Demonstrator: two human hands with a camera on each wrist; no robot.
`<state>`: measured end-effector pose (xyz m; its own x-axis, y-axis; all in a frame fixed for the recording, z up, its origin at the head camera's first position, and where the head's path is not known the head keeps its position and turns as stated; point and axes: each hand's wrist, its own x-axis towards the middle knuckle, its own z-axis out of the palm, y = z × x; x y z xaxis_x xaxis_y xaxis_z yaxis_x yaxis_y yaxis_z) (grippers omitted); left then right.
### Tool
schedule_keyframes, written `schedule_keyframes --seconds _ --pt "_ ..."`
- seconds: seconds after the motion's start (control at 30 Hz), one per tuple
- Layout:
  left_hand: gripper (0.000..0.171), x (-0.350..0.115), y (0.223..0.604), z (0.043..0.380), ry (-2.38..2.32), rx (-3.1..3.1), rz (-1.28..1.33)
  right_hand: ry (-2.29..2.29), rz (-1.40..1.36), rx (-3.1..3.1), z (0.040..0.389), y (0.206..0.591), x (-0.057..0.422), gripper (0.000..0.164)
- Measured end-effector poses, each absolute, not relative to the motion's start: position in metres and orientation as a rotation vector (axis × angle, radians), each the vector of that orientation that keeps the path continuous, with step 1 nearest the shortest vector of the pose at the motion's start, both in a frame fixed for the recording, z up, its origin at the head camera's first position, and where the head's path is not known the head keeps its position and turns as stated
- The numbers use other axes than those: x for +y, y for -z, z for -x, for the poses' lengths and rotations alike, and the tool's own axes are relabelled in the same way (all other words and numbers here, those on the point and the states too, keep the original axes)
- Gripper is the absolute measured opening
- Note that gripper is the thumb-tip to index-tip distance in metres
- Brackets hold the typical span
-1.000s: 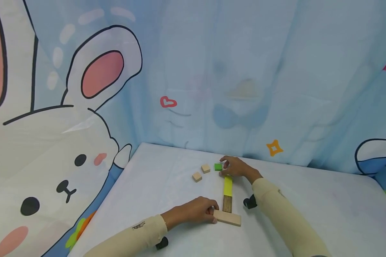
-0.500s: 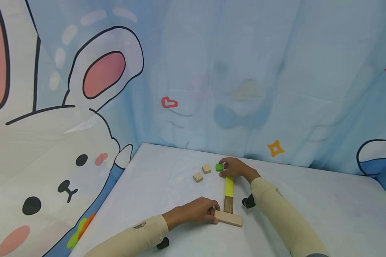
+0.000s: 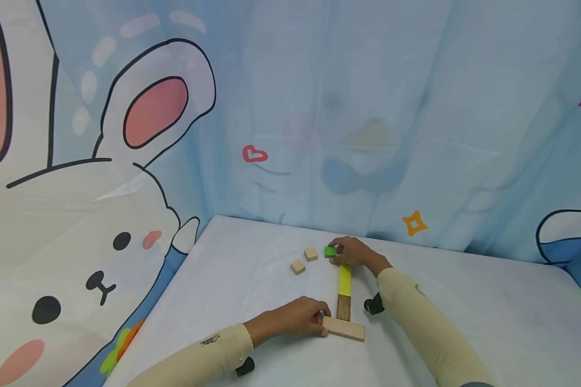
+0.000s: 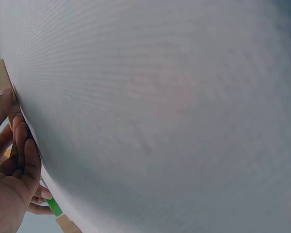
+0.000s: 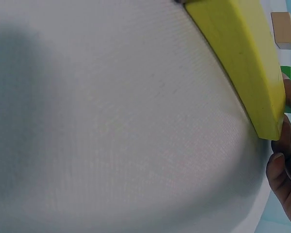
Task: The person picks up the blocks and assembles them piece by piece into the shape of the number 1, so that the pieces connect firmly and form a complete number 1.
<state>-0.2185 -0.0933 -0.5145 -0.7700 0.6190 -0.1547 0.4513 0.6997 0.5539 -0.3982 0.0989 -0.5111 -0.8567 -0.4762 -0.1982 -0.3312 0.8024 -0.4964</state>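
In the head view my left hand (image 3: pixel 297 317) grips the left end of a flat plain wooden block (image 3: pixel 346 329), which lies crosswise. The left wrist view shows the thumb on that wooden block (image 4: pixel 5 75), with several fingers curled near it. Beyond it a dark brown block (image 3: pixel 344 307) and a yellow block (image 3: pixel 345 281) form a line away from me. My right hand (image 3: pixel 355 252) is at the far end of the yellow block, its fingers around a small green block (image 3: pixel 330 252). In the right wrist view a finger lies against the green block (image 5: pixel 286 72), beside the yellow block (image 5: pixel 247 68).
Two small plain wooden blocks, a nearer block (image 3: pixel 297 266) and a farther block (image 3: pixel 311 254), lie left of the green one. A white cloth covers the table (image 3: pixel 252 258). Behind it hangs a blue printed curtain (image 3: pixel 290 107) with a rabbit picture at the left.
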Motion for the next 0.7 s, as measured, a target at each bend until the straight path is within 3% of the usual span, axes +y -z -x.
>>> schedule_keyframes --seconds 0.7 --pt "0.032 -0.0937 0.5128 0.2184 -0.741 2.567 -0.842 0.67 0.681 2.69 0.4001 0.5123 0.0991 0.044"
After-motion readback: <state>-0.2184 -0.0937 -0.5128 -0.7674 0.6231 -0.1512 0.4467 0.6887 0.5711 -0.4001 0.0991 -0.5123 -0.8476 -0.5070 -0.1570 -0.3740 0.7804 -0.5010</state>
